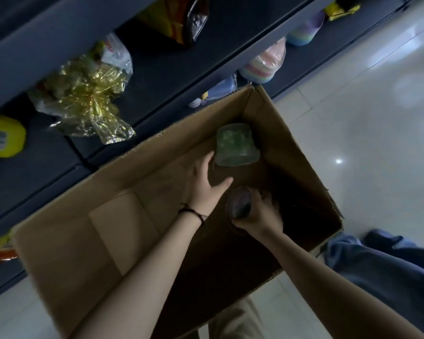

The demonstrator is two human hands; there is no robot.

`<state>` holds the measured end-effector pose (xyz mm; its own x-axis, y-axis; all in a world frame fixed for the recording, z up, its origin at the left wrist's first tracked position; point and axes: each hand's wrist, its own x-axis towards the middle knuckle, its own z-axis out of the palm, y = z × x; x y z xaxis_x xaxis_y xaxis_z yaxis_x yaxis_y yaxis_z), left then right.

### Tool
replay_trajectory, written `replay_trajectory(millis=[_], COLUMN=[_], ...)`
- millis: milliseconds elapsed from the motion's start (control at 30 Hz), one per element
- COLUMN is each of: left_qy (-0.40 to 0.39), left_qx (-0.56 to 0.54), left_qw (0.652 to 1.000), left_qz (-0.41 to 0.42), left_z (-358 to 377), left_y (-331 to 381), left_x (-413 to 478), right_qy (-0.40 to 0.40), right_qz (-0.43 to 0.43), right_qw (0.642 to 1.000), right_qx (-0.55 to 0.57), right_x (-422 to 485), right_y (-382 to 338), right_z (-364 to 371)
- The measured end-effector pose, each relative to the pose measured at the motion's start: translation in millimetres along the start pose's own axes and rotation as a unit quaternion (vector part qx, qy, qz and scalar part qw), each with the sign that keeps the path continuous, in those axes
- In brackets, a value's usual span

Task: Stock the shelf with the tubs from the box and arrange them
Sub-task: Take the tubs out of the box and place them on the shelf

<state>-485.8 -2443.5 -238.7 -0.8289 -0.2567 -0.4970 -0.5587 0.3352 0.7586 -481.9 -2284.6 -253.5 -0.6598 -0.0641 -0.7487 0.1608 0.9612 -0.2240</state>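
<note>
A large open cardboard box (pixel 66 241) stands on the floor against the dark shelf unit (pixel 171 69). Inside it, near the far corner, lies a clear tub with green contents (pixel 235 145). My left hand (pixel 206 182) is down in the box with its fingers spread, fingertips at the green tub's left side. My right hand (pixel 260 214) grips a dark purple tub (pixel 239 201) in the shadowed right part of the box. The box's right inner side is too dark to make out.
The shelves hold a gold foil packet (pixel 88 99), a yellow pack (pixel 3 137), snack bags (pixel 179 18) and stacked pastel tubs (pixel 264 62) in plastic. A pale tiled floor (pixel 377 118) lies to the right. A blue-trousered leg (pixel 389 260) stands beside the box.
</note>
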Motion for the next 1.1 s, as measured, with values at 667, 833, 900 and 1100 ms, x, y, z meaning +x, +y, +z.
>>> replay_trajectory(millis=[667,833,900,1100], left_qy=[0.087,0.119,0.12,-0.027], left_qx=[0.133,0.226,0.28,0.334], left_qw=[0.987,0.966,0.952,0.941], left_qz=[0.017,0.022,0.039,0.049], left_z=[-26,-35,-37,-65], left_y=[-65,-85,-88,-83], left_x=[-23,-55,-50,-13], right_qy=[0.024,0.043,0.06,0.001], right_qz=[0.027,-0.003,-0.012,0.044], right_qw=[0.99,0.986,0.97,0.961], right_qx=[0.135,0.158,0.234,0.274], right_x=[5,-4,-7,-4], right_y=[16,12,10,8], right_z=[-4,2,2,-3])
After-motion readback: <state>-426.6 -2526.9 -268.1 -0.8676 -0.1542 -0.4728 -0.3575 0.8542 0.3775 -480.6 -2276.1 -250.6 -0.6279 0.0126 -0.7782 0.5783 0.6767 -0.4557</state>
